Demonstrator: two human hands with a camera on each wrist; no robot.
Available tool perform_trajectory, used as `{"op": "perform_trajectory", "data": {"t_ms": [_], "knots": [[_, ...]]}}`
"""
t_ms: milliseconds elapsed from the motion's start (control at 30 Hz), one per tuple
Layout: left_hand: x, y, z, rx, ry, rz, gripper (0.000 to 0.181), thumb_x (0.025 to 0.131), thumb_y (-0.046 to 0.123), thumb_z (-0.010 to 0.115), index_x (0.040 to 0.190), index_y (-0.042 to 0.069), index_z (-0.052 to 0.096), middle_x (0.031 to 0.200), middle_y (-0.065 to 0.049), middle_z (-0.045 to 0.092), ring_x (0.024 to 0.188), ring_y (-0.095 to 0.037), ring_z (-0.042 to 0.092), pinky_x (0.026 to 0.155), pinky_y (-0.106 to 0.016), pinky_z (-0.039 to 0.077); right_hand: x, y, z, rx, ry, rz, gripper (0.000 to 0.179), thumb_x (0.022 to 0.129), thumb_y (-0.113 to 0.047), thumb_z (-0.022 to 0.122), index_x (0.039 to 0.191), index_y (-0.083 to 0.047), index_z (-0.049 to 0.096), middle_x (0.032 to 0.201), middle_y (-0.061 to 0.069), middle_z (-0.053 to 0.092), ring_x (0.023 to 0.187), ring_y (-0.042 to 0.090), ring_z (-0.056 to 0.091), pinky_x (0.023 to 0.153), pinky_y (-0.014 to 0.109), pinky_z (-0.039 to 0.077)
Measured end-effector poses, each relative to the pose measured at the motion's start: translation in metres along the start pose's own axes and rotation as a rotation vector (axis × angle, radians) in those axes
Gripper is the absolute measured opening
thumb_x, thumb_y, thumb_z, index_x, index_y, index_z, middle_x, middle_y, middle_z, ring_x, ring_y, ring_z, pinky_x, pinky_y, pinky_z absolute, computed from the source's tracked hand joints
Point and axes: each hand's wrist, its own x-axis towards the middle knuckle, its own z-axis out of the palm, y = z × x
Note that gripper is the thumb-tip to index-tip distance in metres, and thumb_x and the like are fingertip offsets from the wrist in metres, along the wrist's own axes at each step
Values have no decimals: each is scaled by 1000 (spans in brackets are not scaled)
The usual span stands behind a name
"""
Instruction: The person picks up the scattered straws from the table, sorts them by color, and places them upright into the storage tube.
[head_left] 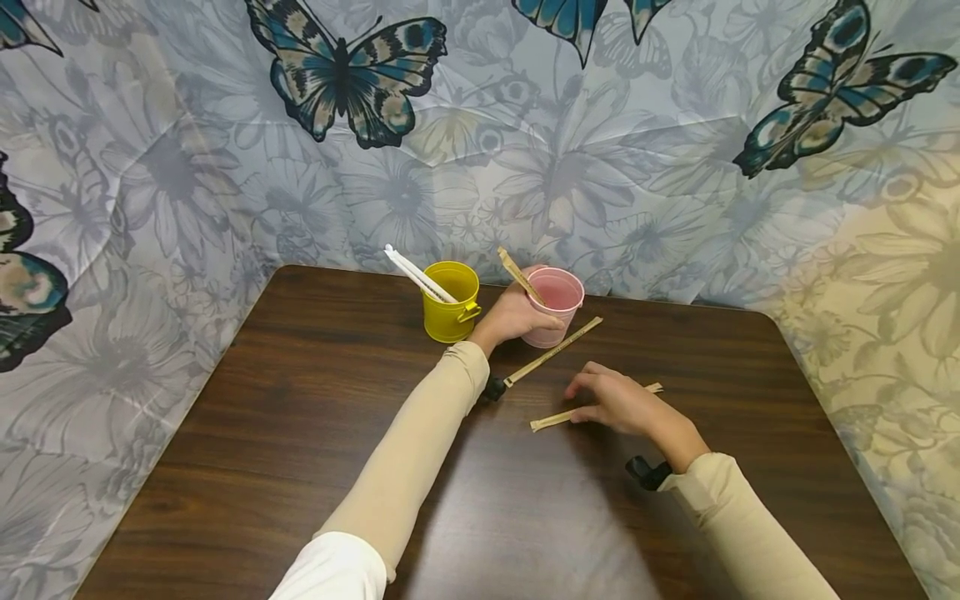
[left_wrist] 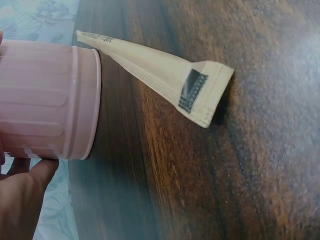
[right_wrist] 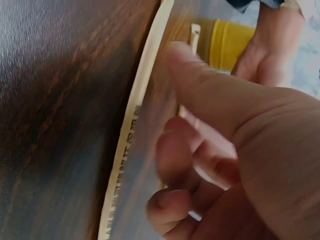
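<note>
My left hand (head_left: pixel 513 317) holds a small pink bucket (head_left: pixel 551 337) by its side, thumb across the front. One tan paper-wrapped straw (head_left: pixel 517 273) leans up out of that bucket. In the left wrist view the pink bucket (left_wrist: pixel 40 100) lies beside a second tan wrapped straw (left_wrist: pixel 155 67), flat on the table. Over a third tan wrapped straw (head_left: pixel 551 420), my right hand (head_left: pixel 618 400) hovers with fingers loosely bent. The right wrist view has thumb and fingers apart, nothing between them, and this straw (right_wrist: pixel 127 130) alongside.
A yellow bucket (head_left: pixel 442 325) with white wrapped straws (head_left: pixel 416 271) in it stands left of the pink one, close to my left wrist. The dark wooden table (head_left: pixel 262 433) ends at the back against a butterfly-print cloth (head_left: pixel 637 200).
</note>
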Motion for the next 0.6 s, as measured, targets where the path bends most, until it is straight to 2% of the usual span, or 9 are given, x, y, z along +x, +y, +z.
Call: {"op": "perform_trajectory", "data": {"t_ms": [133,367,600], "knots": [[-1,0,1,-6,-9,5,91,71,12,94,147,14,44,136,-6,63,125,-17,61,109,-27,49,0,4,3,7,-52,52,20,83,-18,85,96,-13,72,97,3,58,80,14,57,71,27,49],[-2,2,0,-12,-25,9,89,72,12,93,146,15,44,136,-6,63,126,-19,60,109,-28,49,1,8,11,12,-62,-2,15,85,-14,82,84,-16,67,90,2,54,78,14,52,70,24,46],[-1,1,-1,-28,-19,3,90,71,11,94,146,15,45,136,-8,63,127,-21,60,110,-31,49,2,7,10,29,-31,-57,16,87,-12,81,86,-16,65,89,0,59,80,13,55,71,26,48]]}}
